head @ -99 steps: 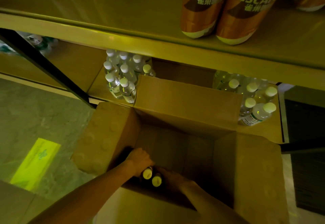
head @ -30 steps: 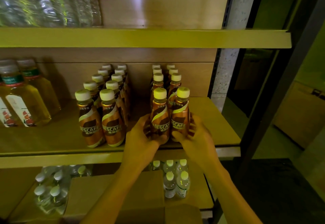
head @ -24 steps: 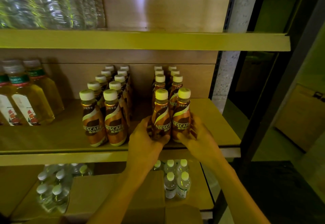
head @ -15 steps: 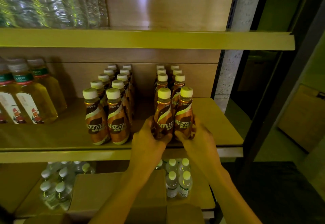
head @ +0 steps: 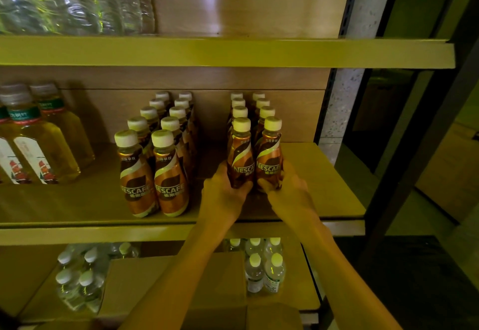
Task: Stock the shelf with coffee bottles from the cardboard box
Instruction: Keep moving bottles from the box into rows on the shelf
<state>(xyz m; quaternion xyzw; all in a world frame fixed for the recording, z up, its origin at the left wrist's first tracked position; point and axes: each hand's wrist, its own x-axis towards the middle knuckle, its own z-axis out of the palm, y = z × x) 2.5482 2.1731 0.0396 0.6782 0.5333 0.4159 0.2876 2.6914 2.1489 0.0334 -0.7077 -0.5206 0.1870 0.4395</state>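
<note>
two hands at a wooden shelf [head: 77, 207] — left hand [head: 223, 192] and right hand [head: 287, 189] each have fingers wrapped around an upright coffee bottle [head: 241, 158], side by side at the front of the right-hand row.

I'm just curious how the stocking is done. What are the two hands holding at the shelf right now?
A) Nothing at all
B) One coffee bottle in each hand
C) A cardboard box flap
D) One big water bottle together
B: the left hand wraps one coffee bottle and the right hand wraps another coffee bottle, both upright, side by side on the shelf.
</note>
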